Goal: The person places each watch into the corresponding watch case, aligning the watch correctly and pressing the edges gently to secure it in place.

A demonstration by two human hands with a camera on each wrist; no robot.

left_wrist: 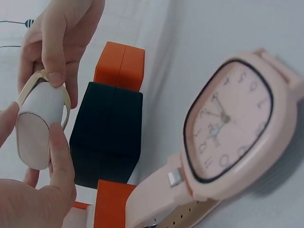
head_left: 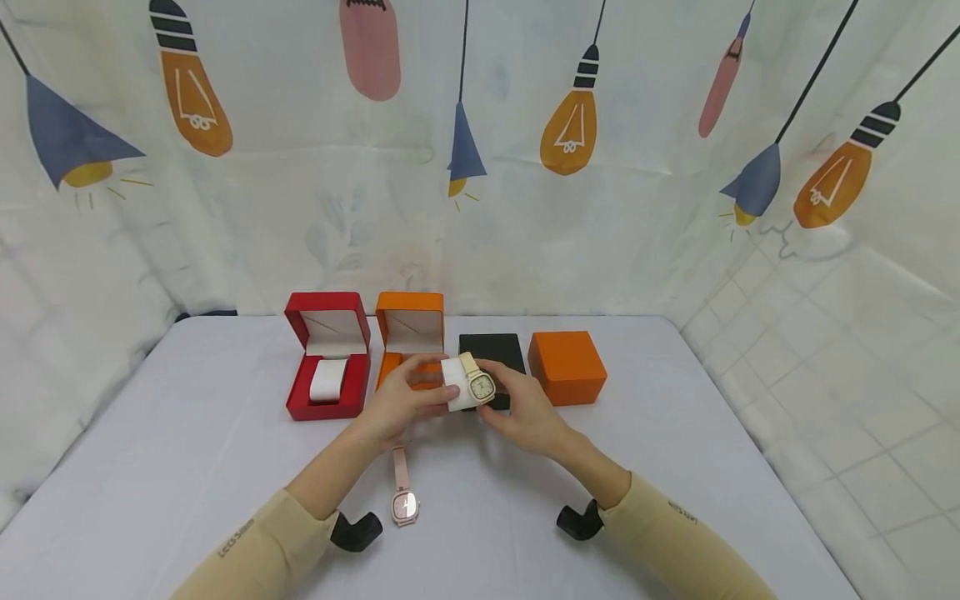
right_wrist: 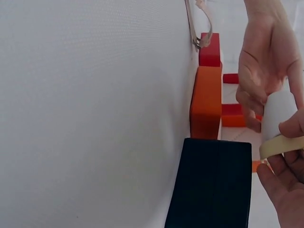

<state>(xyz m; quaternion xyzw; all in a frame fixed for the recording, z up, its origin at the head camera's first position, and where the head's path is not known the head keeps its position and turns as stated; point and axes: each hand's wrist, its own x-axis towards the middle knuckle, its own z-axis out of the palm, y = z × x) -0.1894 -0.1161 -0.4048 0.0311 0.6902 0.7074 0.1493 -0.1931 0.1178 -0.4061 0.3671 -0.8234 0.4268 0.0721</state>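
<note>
My left hand (head_left: 405, 400) grips a white watch cushion (head_left: 454, 382) by its end, fingers on one side and thumb on the other. A cream-strapped watch (head_left: 481, 386) with a squarish gold-rimmed dial loops around the cushion's other end. My right hand (head_left: 525, 408) pinches that watch between thumb and fingers. In the left wrist view the cream strap (left_wrist: 67, 99) encircles the cushion. Both hands are held above the table, in front of an open orange watch box (head_left: 410, 325) and a closed black box (head_left: 491, 346). A pink watch (head_left: 405, 505) lies below my left hand.
At the left stands an open red watch box (head_left: 298, 408) with a white cushion (head_left: 327, 380) inside. A closed orange box (head_left: 567, 367) sits right of the black one. White cloth covers the table (head_left: 187, 467); a printed curtain (head_left: 300, 200) hangs behind.
</note>
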